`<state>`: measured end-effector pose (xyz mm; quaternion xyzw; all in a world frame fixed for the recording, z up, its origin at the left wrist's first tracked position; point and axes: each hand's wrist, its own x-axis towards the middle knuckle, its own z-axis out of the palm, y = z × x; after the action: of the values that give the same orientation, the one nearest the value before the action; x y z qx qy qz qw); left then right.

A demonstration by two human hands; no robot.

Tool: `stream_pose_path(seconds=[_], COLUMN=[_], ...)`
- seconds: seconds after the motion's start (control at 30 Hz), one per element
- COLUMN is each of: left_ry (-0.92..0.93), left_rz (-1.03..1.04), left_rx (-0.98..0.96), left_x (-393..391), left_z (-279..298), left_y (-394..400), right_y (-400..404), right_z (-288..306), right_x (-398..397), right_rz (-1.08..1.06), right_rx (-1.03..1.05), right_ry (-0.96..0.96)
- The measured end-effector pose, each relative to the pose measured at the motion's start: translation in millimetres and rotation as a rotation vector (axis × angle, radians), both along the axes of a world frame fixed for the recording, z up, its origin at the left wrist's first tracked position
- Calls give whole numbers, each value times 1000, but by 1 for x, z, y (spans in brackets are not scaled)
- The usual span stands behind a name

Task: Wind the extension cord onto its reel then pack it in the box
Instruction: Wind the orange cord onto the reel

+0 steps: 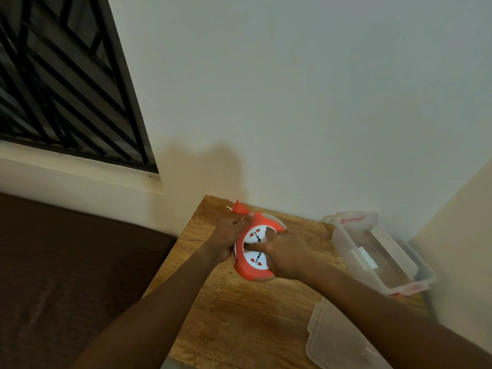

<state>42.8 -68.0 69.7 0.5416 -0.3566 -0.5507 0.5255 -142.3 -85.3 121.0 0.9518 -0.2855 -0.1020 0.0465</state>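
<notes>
An orange and white round cord reel (251, 265) with sockets on its face lies on the wooden table (239, 315). My left hand (230, 233) grips the reel's left rim. The orange plug (237, 208) sticks out just above that hand's fingers, at the reel's upper left. My right hand (283, 255) rests on the reel's right side, its fingers pressed across the white centre. The cord itself is mostly hidden inside the reel. A clear plastic box (378, 251) stands open at the right of the table.
The box's clear lid (338, 339) lies flat at the table's front right. A white wall rises just behind the table. A dark brown surface (66, 262) lies to the left, below a barred window (61, 83).
</notes>
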Motion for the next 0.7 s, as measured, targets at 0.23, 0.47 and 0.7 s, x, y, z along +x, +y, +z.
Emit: stream_pose_path(seconds=[0.23,0.47,0.7], left_ry=[220,109,39], left_rz=[195,247,243], left_rx=[63,124,276], left_x=[19,35,63], left_z=[-11,-24,-29], left_y=[9,3,-13], right_y=[-7,7,-35], right_z=[-40,-69,-88], right_x=[-16,21,63], right_rz=[-634,-1177,-1236], right_rx=[514,1322,1353], right_ry=[-1058,-1340,-1335])
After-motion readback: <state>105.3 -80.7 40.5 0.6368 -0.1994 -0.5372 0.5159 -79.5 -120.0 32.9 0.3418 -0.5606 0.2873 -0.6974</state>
